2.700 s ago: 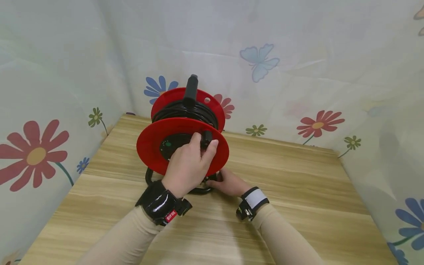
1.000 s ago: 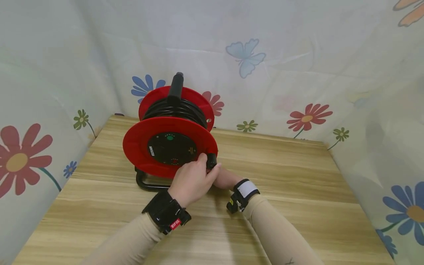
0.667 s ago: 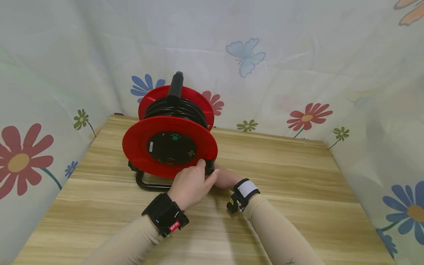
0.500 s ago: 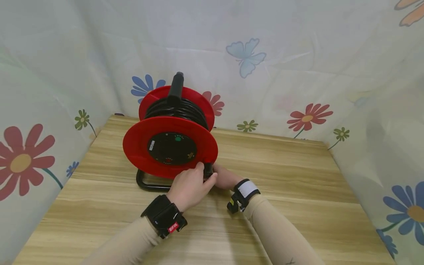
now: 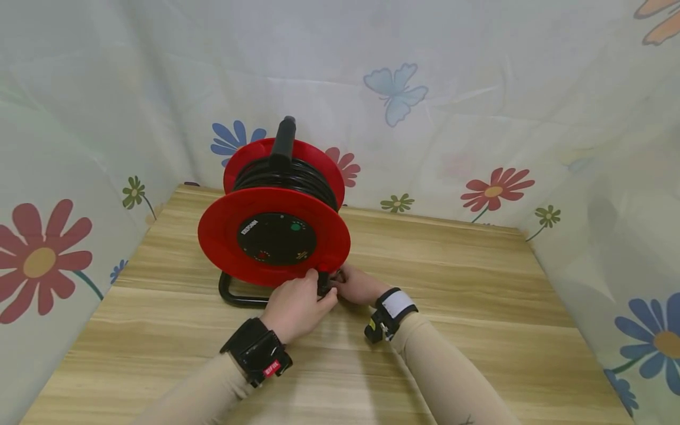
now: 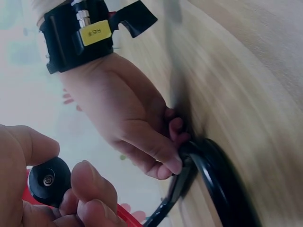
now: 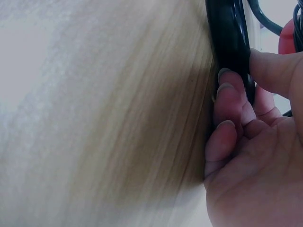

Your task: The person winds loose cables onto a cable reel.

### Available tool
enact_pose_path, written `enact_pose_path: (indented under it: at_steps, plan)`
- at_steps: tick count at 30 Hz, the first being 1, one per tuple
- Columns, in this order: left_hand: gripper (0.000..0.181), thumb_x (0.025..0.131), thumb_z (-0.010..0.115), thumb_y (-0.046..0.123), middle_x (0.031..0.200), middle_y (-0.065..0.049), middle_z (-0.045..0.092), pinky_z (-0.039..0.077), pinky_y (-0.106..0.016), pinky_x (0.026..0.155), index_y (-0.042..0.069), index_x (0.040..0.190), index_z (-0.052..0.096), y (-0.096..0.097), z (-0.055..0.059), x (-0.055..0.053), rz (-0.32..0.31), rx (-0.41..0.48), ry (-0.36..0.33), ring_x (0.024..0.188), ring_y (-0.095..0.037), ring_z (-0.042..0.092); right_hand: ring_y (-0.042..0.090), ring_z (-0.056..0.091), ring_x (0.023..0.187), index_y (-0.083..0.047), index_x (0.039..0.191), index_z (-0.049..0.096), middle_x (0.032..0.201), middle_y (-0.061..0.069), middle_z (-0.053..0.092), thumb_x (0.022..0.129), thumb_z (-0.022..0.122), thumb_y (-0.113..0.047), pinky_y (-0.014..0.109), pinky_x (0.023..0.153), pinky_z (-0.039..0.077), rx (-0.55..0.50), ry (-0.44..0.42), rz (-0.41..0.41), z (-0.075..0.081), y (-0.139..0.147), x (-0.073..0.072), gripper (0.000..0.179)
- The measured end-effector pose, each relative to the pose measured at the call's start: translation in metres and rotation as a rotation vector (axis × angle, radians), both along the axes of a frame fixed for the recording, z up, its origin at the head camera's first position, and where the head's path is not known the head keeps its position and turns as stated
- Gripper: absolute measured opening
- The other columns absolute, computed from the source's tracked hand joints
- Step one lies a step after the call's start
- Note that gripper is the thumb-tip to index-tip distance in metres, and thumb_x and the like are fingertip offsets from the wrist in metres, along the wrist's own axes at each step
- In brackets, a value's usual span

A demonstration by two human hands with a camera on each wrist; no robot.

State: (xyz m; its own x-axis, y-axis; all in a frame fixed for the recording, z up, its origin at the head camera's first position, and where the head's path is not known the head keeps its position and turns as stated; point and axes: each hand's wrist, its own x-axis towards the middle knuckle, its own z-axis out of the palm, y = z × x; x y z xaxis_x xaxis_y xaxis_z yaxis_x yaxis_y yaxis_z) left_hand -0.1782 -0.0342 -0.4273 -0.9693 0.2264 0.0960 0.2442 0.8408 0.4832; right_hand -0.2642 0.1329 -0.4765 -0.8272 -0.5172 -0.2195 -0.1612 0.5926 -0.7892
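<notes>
A cable reel [image 5: 223,236] with red flanges and wound black cable stands on a black tube stand [image 5: 239,298] on the wooden table [image 5: 478,307]. My left hand [image 5: 297,302] grips the black crank knob [image 5: 323,282] at the bottom of the front flange. In the left wrist view my fingers curl around that knob [image 6: 49,180]. My right hand [image 5: 357,286] holds the stand's tube just right of the knob. The right wrist view shows the right hand [image 7: 251,165] with thumb and fingers pinching the tube [image 7: 229,33].
The reel's black carry handle [image 5: 283,141] sticks up at the top. Pale cloth with flower and butterfly prints [image 5: 395,97] closes in the table at the back, left and right. Bare wood lies to the right and in front of the reel.
The left hand has carried the knob clockwise from the flange's upper right down to its bottom. The front disc turned with it. The right hand stayed on the stand.
</notes>
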Motion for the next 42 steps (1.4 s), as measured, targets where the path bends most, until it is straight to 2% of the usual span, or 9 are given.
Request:
enact_pose_path:
  at_steps: [5,9,15,23,30,37,42]
  plan:
    - [0.042,0.088,0.052,0.046,0.058,-0.002,0.054,0.039,-0.031,0.048,0.005,0.098,0.055,-0.006,-0.007,0.0,0.019,-0.007,-0.036,0.051,-0.016,0.049,0.025,0.051,0.105,-0.002,0.13,0.045,0.114,0.015,0.063,0.096,0.053,-0.008,0.049,0.101,0.034,-0.058,-0.032,0.022,0.005,-0.002,0.002,0.037]
    - [0.04,0.088,0.052,0.045,0.06,-0.003,0.054,0.039,-0.031,0.05,0.006,0.096,0.055,-0.01,-0.014,0.0,0.043,0.023,-0.055,0.053,-0.016,0.049,0.023,0.049,0.095,-0.001,0.127,0.046,0.103,0.013,0.06,0.095,0.053,-0.007,0.042,0.091,0.037,-0.061,-0.017,0.037,0.006,-0.002,0.003,0.033]
    - [0.034,0.088,0.055,0.042,0.056,-0.002,0.052,0.034,-0.03,0.043,0.008,0.088,0.054,-0.018,-0.024,0.002,0.058,0.058,-0.043,0.048,-0.016,0.047,0.015,0.046,0.084,-0.01,0.116,0.05,0.088,0.003,0.05,0.096,0.054,-0.015,0.035,0.079,0.036,0.015,0.034,0.024,-0.002,0.001,-0.002,0.021]
    - [0.034,0.087,0.056,0.041,0.057,-0.002,0.052,0.034,-0.03,0.043,0.007,0.09,0.054,-0.032,-0.035,0.001,0.076,0.059,-0.048,0.048,-0.017,0.047,0.013,0.042,0.068,-0.007,0.101,0.051,0.074,0.0,0.044,0.096,0.055,-0.017,0.03,0.065,0.034,0.021,0.007,0.022,-0.007,0.004,-0.004,0.012]
    - [0.037,0.085,0.058,0.042,0.063,-0.005,0.057,0.039,-0.033,0.047,0.006,0.096,0.055,-0.054,-0.046,0.0,0.09,0.039,-0.048,0.052,-0.019,0.05,0.011,0.042,0.066,-0.008,0.103,0.05,0.073,-0.001,0.045,0.096,0.056,-0.019,0.028,0.063,0.034,0.036,0.009,0.005,-0.01,0.004,-0.004,0.015]
    - [0.04,0.086,0.057,0.042,0.07,-0.009,0.061,0.042,-0.035,0.05,0.005,0.102,0.055,-0.073,-0.05,0.001,0.111,0.034,-0.049,0.056,-0.021,0.053,0.012,0.038,0.065,0.0,0.11,0.047,0.073,0.0,0.043,0.096,0.055,-0.015,0.029,0.063,0.031,0.0,-0.005,-0.005,-0.005,0.003,-0.001,0.023]
    - [0.033,0.088,0.054,0.04,0.063,-0.007,0.056,0.037,-0.032,0.044,0.008,0.095,0.052,-0.082,-0.05,0.004,0.12,0.047,-0.052,0.05,-0.019,0.049,0.014,0.044,0.079,-0.009,0.115,0.047,0.086,0.001,0.05,0.095,0.056,-0.019,0.032,0.073,0.034,0.019,-0.013,-0.023,-0.01,0.004,-0.002,0.023]
